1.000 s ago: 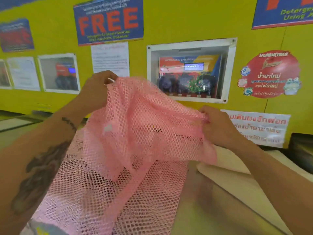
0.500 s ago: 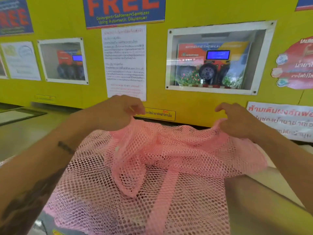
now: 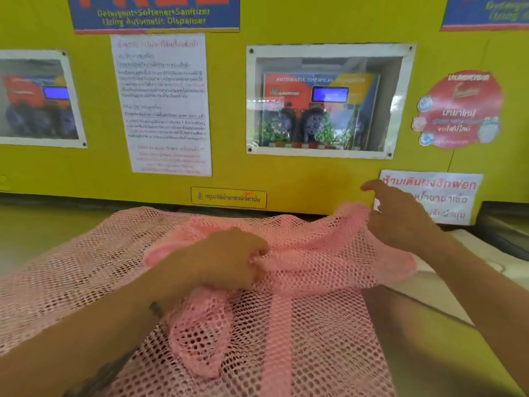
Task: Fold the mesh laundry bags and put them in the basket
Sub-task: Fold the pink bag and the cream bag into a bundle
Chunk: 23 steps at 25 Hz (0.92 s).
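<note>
A pink mesh laundry bag (image 3: 312, 265) lies bunched on top of other spread pink mesh (image 3: 71, 267) that covers the tabletop in front of me. My left hand (image 3: 226, 259) rests on the bag's middle with the fingers curled into the netting, gripping a fold. At the bag's far right corner, my right hand (image 3: 400, 219) pinches the mesh edge between thumb and fingers, its forefinger sticking out toward the wall. No basket is in view.
A yellow wall (image 3: 300, 179) with posters, a paper notice (image 3: 163, 104) and a recessed dispenser window (image 3: 323, 101) stands right behind the table. A bare strip of table (image 3: 423, 353) shows at the right, beside a white surface (image 3: 429, 285).
Both hands have come down from chest height, laying the lifted bag onto the mesh on the table. My left hand has shifted right to the bag's middle.
</note>
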{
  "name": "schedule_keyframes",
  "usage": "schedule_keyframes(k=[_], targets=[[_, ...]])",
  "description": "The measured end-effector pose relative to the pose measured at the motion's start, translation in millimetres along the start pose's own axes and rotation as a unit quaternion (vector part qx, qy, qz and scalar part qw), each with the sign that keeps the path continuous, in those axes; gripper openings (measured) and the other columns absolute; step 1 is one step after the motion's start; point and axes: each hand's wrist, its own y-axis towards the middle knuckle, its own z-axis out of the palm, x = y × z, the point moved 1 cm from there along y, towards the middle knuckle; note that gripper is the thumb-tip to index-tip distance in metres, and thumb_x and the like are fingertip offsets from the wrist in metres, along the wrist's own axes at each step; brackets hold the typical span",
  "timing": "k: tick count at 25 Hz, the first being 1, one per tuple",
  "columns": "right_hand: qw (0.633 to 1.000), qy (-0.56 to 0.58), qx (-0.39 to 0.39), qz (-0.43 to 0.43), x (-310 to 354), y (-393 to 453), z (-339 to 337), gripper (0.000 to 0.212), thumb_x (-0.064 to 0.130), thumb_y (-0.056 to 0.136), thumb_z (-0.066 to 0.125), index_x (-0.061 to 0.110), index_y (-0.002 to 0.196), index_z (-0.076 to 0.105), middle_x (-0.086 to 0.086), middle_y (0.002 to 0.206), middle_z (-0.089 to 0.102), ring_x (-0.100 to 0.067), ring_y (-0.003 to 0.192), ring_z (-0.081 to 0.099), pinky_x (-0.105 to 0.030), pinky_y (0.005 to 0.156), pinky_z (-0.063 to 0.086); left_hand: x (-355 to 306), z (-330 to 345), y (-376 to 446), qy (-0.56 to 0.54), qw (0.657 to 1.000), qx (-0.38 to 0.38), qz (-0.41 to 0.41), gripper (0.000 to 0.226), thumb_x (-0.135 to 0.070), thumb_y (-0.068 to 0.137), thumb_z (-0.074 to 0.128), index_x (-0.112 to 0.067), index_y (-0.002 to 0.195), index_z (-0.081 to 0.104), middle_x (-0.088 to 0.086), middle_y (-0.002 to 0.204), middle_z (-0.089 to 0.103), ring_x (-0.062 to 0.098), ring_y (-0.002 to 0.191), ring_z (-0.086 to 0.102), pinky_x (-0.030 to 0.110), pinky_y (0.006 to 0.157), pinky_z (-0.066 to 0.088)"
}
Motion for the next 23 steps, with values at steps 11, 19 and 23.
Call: schedule_keyframes(k=[11, 19, 23], targets=[[0.956, -0.021, 0.168, -0.241, 72, -54, 29, 0.034, 0.041, 0.087, 0.052, 0.039, 0.121, 0.057, 0.010, 0.122, 0.066, -0.014, 0.112, 0.059, -0.042, 0.097, 0.044, 10, -16, 7, -0.410, 0.898, -0.160, 0.000, 0.017, -0.034, 0.089, 0.060, -0.025, 0.091, 0.073, -0.003, 0.086, 0.077, 0.013, 0.080, 0.072, 0.033, 0.074, 0.049], [0.977, 0.000, 0.215, -0.014, -29, -8, -39, 0.031, 0.004, 0.087, 0.062, 0.033, 0.087, 0.073, 0.005, 0.097, 0.072, -0.009, 0.088, 0.064, -0.028, 0.075, 0.047, 48, -29, 1, -0.359, 0.910, -0.210, 0.009, 0.021, -0.030, 0.090, 0.060, -0.039, 0.106, 0.070, -0.012, 0.114, 0.070, 0.009, 0.106, 0.064, 0.035, 0.091, 0.049], [0.993, 0.067, 0.090, 0.020, -37, -4, -54, 0.038, -0.001, 0.086, 0.062, 0.036, 0.094, 0.067, 0.001, 0.101, 0.068, -0.019, 0.092, 0.067, -0.042, 0.081, 0.053, 48, 0, 6, -0.103, 0.992, -0.020, -0.072, 0.057, -0.045, 0.089, 0.057, -0.039, 0.143, 0.040, -0.007, 0.145, 0.048, 0.016, 0.128, 0.047, 0.031, 0.104, 0.031]])
